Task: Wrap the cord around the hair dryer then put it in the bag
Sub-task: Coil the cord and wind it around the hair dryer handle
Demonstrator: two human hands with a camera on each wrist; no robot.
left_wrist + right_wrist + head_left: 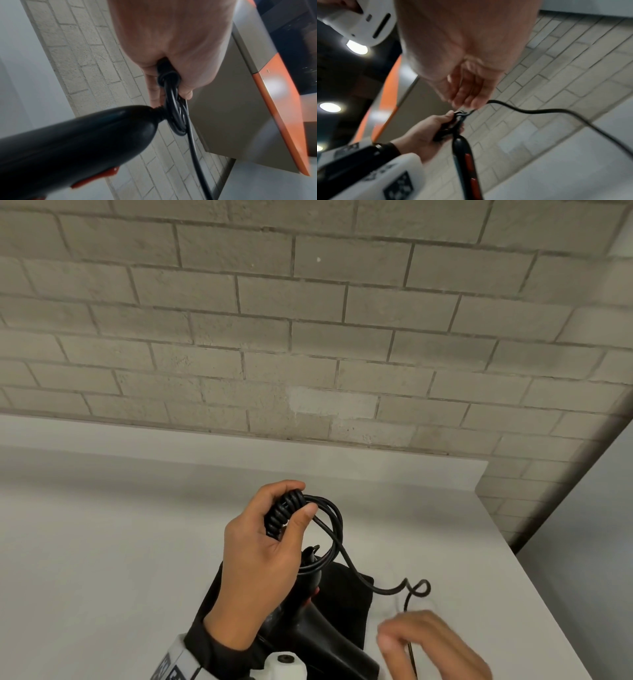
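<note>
Your left hand (263,556) grips a tight bundle of black cord (286,517) coils, raised over the hair dryer (308,621), which is black with red switches. Dryer sits over the black bag (346,601) on the white counter (102,542). Loose cord trails right toward your right hand (431,645), blurred, fingers relaxed; can't tell if it touches the cord. Counter's right edge is close; brick wall (308,320) behind. Dryer body is cut off at the frame bottom.

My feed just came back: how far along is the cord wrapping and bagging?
Done: several cord loops gathered in the left hand. In hand: the right hand handles the loose tail, though blur hides its grip. Left: coil the remaining tail and put the hair dryer into the black bag, still beneath it.
</note>
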